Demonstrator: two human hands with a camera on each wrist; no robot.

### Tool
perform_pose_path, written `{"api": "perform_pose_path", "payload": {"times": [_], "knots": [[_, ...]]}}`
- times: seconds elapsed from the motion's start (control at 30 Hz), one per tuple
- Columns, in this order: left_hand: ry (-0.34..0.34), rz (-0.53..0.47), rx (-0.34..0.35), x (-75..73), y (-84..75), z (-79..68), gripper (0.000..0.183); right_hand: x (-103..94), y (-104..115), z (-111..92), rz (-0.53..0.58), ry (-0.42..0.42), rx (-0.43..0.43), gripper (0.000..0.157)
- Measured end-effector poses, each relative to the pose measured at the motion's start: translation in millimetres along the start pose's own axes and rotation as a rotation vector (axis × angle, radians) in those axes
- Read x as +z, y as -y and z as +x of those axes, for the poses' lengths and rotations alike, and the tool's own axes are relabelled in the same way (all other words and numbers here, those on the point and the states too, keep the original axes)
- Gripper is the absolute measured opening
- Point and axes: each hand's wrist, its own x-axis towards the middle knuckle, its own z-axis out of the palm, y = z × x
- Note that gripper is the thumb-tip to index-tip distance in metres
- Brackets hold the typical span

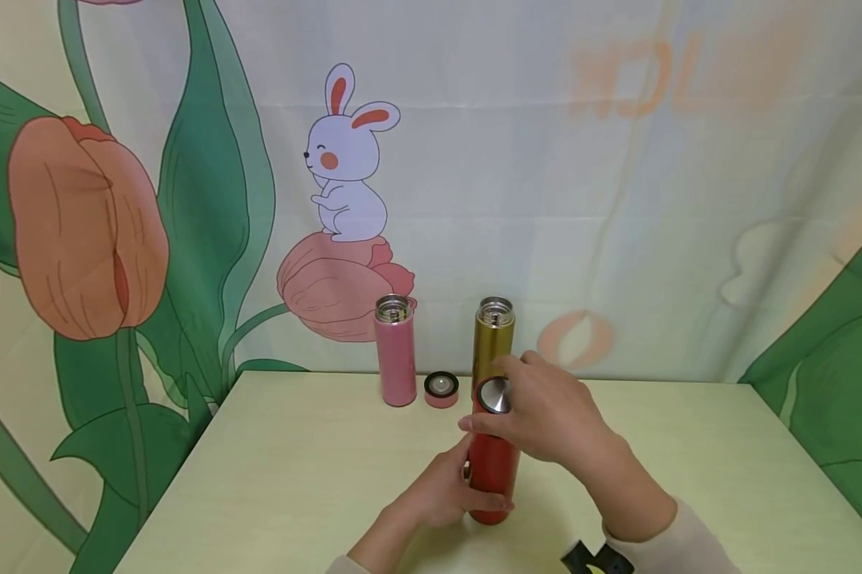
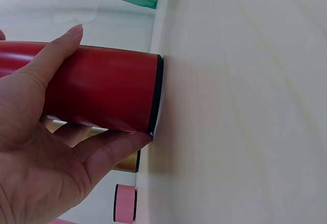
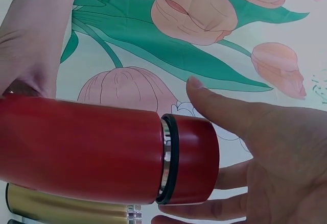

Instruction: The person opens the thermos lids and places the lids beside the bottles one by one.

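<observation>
A red thermos bottle (image 1: 493,470) stands upright near the front of the table. Around its lower part my left hand (image 1: 441,486) is wrapped, thumb on one side and fingers on the other, as the left wrist view shows on the red body (image 2: 104,89). My right hand (image 1: 553,410) holds the lid (image 1: 494,395), which has a silver top and red side. In the right wrist view, the thumb (image 3: 219,104) lies along one side of the red lid (image 3: 196,157), with fingers behind it. A silver band (image 3: 165,157) shows between lid and body.
Behind the red thermos stands a lidless gold thermos bottle (image 1: 493,343). A lidless pink thermos bottle (image 1: 396,359) is further left, its pink lid (image 1: 441,391) lying upside down between them. The pale table (image 1: 294,470) ends at a printed curtain (image 1: 474,159).
</observation>
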Motion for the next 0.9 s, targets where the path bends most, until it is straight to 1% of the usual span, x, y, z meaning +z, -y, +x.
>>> {"api": "perform_pose_path", "payload": {"times": [0.17, 0.3, 0.5, 0.67, 0.9], "knots": [[0.000, 0.004, 0.007, -0.1, -0.3, -0.5, 0.083, 0.3, 5.2, -3.0, -0.024, -0.014, 0.049, 0.066], [-0.003, 0.006, 0.012, 0.1, 0.6, -0.5, 0.083, 1.7, 8.0, -3.4, -0.047, -0.018, 0.066, 0.059], [-0.010, 0.012, 0.026, 1.1, 1.1, -1.2, 0.083, 4.4, 9.7, -3.8, -0.072, -0.046, 0.056, 0.046], [-0.015, 0.014, 0.032, 1.8, 1.6, -0.5, 0.083, 4.7, 10.4, -3.4, -0.070, -0.052, 0.054, 0.042], [-0.011, 0.004, 0.029, 1.8, 3.2, 0.1, 0.089, 5.4, 10.1, -2.3, -0.068, -0.054, 0.033, 0.041]]}}
